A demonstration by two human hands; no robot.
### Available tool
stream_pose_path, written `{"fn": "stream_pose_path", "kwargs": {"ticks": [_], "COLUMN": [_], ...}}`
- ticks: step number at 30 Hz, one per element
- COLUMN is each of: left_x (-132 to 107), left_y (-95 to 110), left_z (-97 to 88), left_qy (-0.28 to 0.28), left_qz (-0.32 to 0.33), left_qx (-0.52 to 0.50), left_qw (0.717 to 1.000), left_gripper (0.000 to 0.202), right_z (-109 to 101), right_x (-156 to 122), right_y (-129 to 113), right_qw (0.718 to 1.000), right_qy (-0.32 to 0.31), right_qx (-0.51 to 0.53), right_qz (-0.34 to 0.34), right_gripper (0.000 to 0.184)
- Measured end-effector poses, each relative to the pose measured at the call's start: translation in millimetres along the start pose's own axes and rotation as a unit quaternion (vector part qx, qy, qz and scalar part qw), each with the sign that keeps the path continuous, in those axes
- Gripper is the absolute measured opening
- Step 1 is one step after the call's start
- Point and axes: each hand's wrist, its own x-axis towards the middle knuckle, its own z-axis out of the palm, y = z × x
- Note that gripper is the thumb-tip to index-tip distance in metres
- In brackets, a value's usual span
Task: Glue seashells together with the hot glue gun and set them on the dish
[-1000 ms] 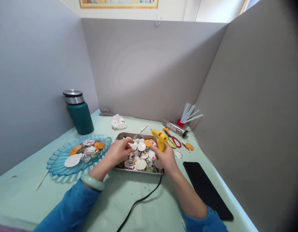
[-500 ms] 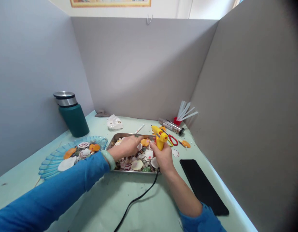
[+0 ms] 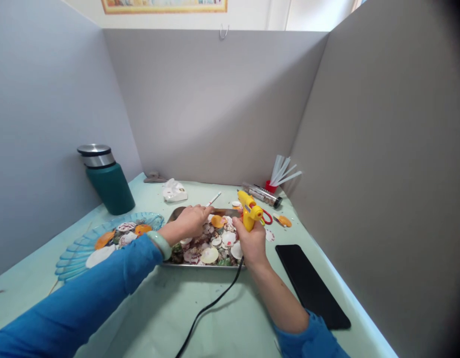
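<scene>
While a blue scalloped plate and, farther back, a teal flask stand left of the metal tray, your left hand is over the tray's left part; whether its fingers hold anything, I cannot tell. Seashells fill the tray. At its right end, your right hand has its fingers wrapped round a yellow hot glue gun, nozzle pointing away from you.
</scene>
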Motion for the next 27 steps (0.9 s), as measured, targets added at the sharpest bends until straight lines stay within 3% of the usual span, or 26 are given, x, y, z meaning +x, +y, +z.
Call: {"fn": "stream_pose_path", "kwargs": {"ticks": [4,9,17,22,27], "left_x": [-1,10,33,23,10], "left_y": [2,19,35,29,27], "left_z": [-5.3,-0.5,4.8,1.1,6.4], "left_qy": [0.024,0.036,0.035,0.022,-0.008], "left_qz": [-0.016,0.044,0.041,0.01,0.017], "left_qx": [-0.027,-0.128,-0.152,-0.112,-0.092], "left_qw": [0.999,0.99,0.987,0.993,0.996], "left_gripper": [0.052,0.046,0.041,0.031,0.034], "right_z": [1,0,0,1,1], "right_x": [0,0,-1,-2,-3], "right_y": [1,1,-3,-2,-3], "right_qw": [1.0,1.0,1.0,1.0,1.0], "right_qy": [0.0,-0.006,0.006,0.013,0.011], "right_qx": [0.002,0.007,0.02,0.01,0.008], "right_qz": [-0.001,-0.002,-0.016,-0.018,-0.009], "right_gripper": [0.037,0.037,0.038,0.036,0.035]}}
